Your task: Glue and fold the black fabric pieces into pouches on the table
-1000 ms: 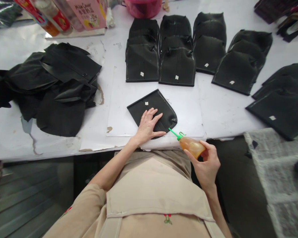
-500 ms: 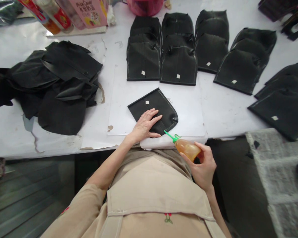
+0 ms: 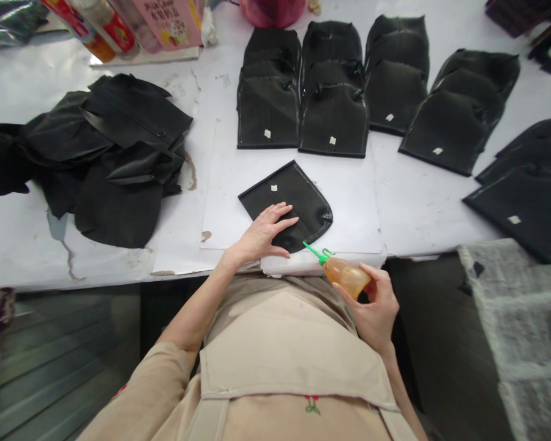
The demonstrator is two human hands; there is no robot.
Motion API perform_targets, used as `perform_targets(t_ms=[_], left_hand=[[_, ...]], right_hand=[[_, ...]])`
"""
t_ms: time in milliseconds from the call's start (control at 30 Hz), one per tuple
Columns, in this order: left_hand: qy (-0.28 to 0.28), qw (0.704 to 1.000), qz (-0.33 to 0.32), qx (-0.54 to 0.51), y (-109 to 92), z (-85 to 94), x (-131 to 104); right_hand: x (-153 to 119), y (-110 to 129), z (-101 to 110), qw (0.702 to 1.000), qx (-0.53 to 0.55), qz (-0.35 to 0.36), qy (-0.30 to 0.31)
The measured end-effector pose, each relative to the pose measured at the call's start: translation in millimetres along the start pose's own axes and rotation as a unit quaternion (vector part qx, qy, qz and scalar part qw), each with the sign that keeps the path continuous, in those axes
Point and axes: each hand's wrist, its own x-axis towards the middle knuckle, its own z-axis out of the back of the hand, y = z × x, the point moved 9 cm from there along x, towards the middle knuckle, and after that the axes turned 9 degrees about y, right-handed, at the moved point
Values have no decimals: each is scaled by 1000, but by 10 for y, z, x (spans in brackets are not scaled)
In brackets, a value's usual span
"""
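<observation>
A black leather-like piece (image 3: 305, 202) with one rounded end and a small white tag lies slanted on the white paper near the table's front edge. Across its lower left part rests my left hand (image 3: 267, 231), fingers spread and flat. My right hand (image 3: 379, 300) is wrapped around a squeeze bottle (image 3: 348, 275) of amber liquid, probably glue. Its thin green nozzle points up and left, with the tip at the piece's lower curved edge. A shiny line runs along the piece's rounded border.
Overlapping black pieces (image 3: 333, 116) with white tags stand in rows at the back and right. A loose heap of black pieces (image 3: 119, 159) lies left. Behind are a pink carton (image 3: 172, 24), bottles (image 3: 108, 27) and a pink container (image 3: 273, 9). Grey fabric (image 3: 509, 306) hangs right.
My left hand has shifted slightly left on the black piece, its thumb drawn back from the lower edge. The bottle and my right hand have barely moved; the whole view has shifted slightly.
</observation>
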Motion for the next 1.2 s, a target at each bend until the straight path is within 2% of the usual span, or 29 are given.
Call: perform_targets(t_ms=[333,567,800,900,1033,1200], left_hand=[[-10,1000,7,-22,19,-27,7],[-3,996,-34,-79,62,26,-23],[2,996,-32,-86,76,44,-29],[16,995,-25,-94,76,50,-19],[29,995,-15,-94,81,56,-6],[19,995,-7,-96,74,65,-3]], right_hand=[[-68,48,-139,999,-2,24,32],[-56,74,-173,999,4,33,38],[-13,117,-261,999,9,38,34],[-1,55,-280,999,19,19,35],[-12,-52,-302,996,51,-24,67],[-33,-163,-266,983,120,-111,85]])
